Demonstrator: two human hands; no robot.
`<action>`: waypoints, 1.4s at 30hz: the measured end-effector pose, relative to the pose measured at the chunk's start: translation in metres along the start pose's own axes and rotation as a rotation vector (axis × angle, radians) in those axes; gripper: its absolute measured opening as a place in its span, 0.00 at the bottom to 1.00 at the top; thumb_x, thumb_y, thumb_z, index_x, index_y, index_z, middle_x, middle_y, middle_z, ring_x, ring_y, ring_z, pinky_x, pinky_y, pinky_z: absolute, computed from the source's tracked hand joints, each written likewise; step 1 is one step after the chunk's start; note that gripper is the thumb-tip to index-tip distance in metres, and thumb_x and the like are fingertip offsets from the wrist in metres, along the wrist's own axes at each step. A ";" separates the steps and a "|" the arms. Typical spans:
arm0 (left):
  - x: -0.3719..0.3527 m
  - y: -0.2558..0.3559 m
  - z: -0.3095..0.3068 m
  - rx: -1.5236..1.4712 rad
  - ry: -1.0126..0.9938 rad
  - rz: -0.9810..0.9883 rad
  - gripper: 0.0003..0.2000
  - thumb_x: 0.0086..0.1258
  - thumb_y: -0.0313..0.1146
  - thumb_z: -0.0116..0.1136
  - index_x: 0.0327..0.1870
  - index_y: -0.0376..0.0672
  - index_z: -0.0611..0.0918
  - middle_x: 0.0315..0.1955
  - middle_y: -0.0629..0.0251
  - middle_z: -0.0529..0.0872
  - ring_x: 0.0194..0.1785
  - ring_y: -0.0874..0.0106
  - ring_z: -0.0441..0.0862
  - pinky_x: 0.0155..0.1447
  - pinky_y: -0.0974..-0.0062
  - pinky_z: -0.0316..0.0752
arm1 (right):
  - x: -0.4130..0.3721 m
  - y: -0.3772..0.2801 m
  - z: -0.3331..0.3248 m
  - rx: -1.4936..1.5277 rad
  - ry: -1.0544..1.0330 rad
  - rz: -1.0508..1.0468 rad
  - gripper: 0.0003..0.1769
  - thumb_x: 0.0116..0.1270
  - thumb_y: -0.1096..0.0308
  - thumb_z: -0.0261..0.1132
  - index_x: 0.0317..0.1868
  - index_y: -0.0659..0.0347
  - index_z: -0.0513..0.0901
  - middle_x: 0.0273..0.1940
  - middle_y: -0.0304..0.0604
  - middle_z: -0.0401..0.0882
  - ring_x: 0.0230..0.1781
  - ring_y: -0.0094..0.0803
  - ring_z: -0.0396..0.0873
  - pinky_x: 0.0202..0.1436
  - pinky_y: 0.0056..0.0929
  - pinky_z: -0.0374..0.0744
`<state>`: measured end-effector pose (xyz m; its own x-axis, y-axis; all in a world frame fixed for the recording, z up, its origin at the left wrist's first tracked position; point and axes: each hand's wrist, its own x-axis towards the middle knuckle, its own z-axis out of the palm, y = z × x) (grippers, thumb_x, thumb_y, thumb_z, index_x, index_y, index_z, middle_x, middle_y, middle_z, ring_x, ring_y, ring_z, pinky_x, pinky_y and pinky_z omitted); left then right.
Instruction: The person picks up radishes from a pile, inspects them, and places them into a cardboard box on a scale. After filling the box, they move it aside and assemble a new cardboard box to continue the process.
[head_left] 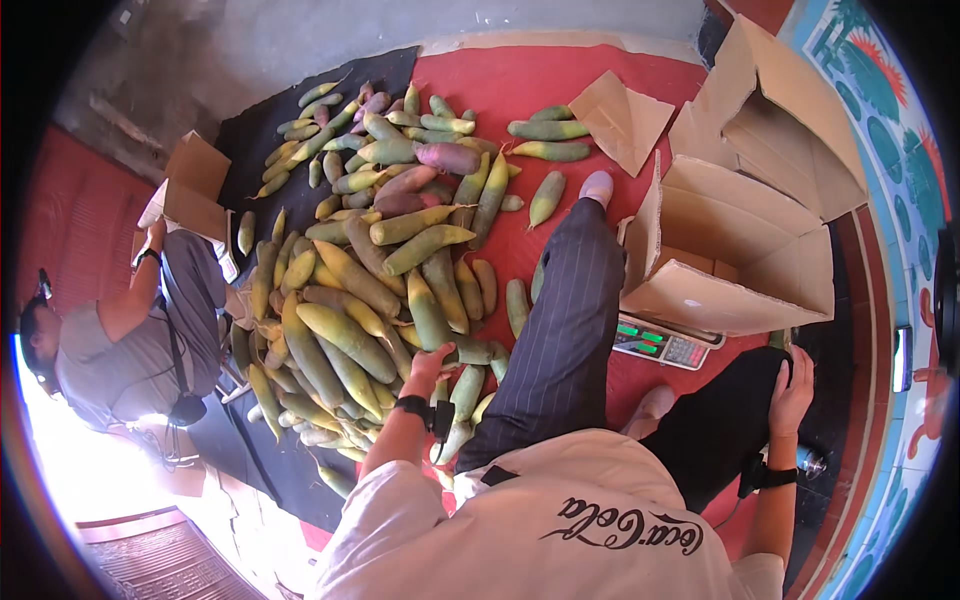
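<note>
A large heap of green and yellowish-green radishes lies on the cloth to my left, with a few purplish ones among them. At the near right side of the heap, my left hand has its fingers closed round the end of a green radish. My right hand rests on my right knee, fingers stretched out, holding nothing. In front of my legs, an open cardboard box stands on a digital scale with lit green displays. The box's inside is only partly visible.
Another open cardboard box and a cardboard flap lie beyond the scale. Several loose radishes sit on the red cloth. At the far left, a person sits by a small cardboard box. A tiled wall borders the right.
</note>
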<state>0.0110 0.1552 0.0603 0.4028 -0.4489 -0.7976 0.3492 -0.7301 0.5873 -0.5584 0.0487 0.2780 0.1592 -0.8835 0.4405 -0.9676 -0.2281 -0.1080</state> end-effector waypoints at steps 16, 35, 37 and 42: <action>-0.167 0.090 0.009 -0.276 -0.648 0.329 0.31 0.57 0.49 0.63 0.54 0.33 0.72 0.41 0.58 0.81 0.41 0.69 0.79 0.45 0.72 0.74 | 0.026 -0.042 -0.030 0.102 -0.003 0.002 0.18 0.61 0.76 0.59 0.53 0.63 0.73 0.51 0.52 0.73 0.51 0.48 0.73 0.55 0.38 0.71; -0.235 0.173 0.157 0.375 -1.307 0.477 0.37 0.61 0.58 0.57 0.60 0.34 0.68 0.52 0.61 0.74 0.57 0.73 0.68 0.61 0.75 0.63 | 0.044 -0.105 -0.077 0.177 -0.197 -0.346 0.37 0.33 0.70 0.74 0.49 0.59 0.72 0.36 0.46 0.75 0.36 0.46 0.75 0.39 0.40 0.74; -0.227 0.179 0.170 0.289 -1.201 0.630 0.35 0.69 0.60 0.42 0.63 0.35 0.65 0.54 0.61 0.73 0.58 0.72 0.68 0.62 0.73 0.62 | 0.054 -0.097 -0.080 0.125 -0.072 -0.239 0.35 0.33 0.70 0.75 0.47 0.60 0.72 0.37 0.47 0.74 0.36 0.48 0.75 0.40 0.40 0.73; -0.212 0.191 0.208 0.485 -0.854 1.195 0.29 0.64 0.47 0.56 0.62 0.38 0.67 0.57 0.56 0.70 0.61 0.61 0.67 0.64 0.66 0.62 | 0.095 -0.073 -0.093 0.126 -0.006 -0.044 0.35 0.33 0.74 0.75 0.47 0.64 0.73 0.38 0.51 0.76 0.38 0.51 0.76 0.43 0.37 0.75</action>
<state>-0.1832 0.0034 0.3130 -0.4082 -0.9005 0.1500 -0.1801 0.2405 0.9538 -0.4906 0.0198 0.4102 0.2024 -0.8738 0.4422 -0.9275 -0.3160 -0.1998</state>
